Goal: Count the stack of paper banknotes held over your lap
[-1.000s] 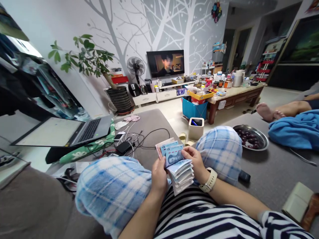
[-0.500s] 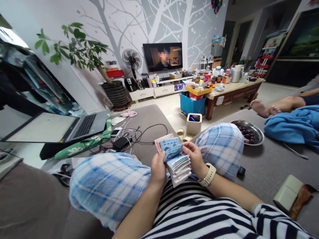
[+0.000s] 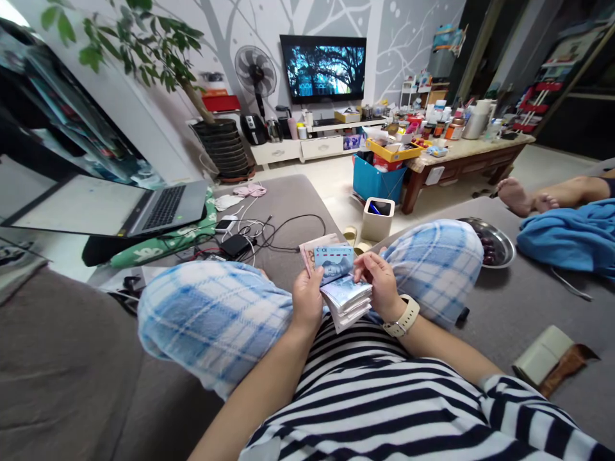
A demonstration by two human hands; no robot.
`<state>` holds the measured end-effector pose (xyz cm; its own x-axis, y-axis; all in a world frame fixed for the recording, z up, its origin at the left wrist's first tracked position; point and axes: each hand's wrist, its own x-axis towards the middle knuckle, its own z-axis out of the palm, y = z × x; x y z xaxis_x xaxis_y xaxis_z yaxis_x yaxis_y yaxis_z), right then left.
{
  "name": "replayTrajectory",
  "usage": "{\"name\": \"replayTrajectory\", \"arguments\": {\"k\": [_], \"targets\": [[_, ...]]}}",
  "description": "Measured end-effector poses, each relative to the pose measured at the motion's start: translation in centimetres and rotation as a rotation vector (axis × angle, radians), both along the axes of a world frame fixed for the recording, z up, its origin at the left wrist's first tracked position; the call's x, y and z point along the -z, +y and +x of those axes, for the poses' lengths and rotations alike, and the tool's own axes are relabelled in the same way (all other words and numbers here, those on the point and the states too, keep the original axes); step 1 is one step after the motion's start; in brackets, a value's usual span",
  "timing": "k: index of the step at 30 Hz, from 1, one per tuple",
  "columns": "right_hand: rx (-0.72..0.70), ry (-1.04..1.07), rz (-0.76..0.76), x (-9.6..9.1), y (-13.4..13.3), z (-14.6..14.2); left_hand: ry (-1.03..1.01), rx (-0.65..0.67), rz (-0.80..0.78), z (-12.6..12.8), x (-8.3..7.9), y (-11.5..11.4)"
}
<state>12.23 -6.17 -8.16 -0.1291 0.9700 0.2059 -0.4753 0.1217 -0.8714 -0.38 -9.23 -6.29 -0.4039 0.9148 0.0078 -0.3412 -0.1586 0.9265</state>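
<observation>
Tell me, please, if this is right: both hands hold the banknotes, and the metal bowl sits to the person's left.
No: the head view shows the metal bowl to the person's right. The left hand and right hand do hold the banknotes.

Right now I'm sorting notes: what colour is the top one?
Top note is blue; head view.

Grey sofa (image 3: 528, 301) bears cables (image 3: 269, 232), metal bowl (image 3: 500, 240), wallet (image 3: 542, 355).

- A short-sleeved top (image 3: 384, 397) in black and white horizontal stripes.
- Loose trousers (image 3: 211, 314) in a pale blue and white check, covering both knees.
- A watch (image 3: 403, 318) on a cream strap, at the wrist of the right hand (image 3: 379, 285).
</observation>
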Motion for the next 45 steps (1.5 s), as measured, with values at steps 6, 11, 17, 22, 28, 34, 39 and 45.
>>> {"name": "replayTrajectory", "arguments": {"k": [6,11,17,22,28,34,39,45], "targets": [[-0.023,0.023,-0.113,-0.1,0.4,-0.1,-0.015,0.004,-0.012,0.1,0.4,0.1],[0.01,0.006,-0.107,0.0,0.6,-0.1,-0.034,-0.013,0.0,0.1,0.8,0.1],[0.051,-0.087,-0.043,0.5,1.0,0.0,-0.02,0.103,-0.008,-0.2,1.8,0.2],[0.07,-0.089,-0.047,0.3,0.8,0.0,-0.011,0.161,0.012,-0.5,2.3,0.3],[0.085,-0.099,-0.034,0.1,0.5,-0.2,-0.067,0.16,-0.025,-0.5,2.2,0.3],[0.09,-0.102,-0.012,0.3,0.6,-0.2,-0.084,0.064,-0.062,-0.3,1.6,0.2],[0.076,-0.109,-0.016,0.2,0.4,-0.3,-0.066,-0.042,-0.072,-0.2,1.0,0.3],[0.06,-0.059,0.021,0.0,0.0,-0.3,-0.108,-0.038,-0.038,-0.3,1.0,0.4]]}}
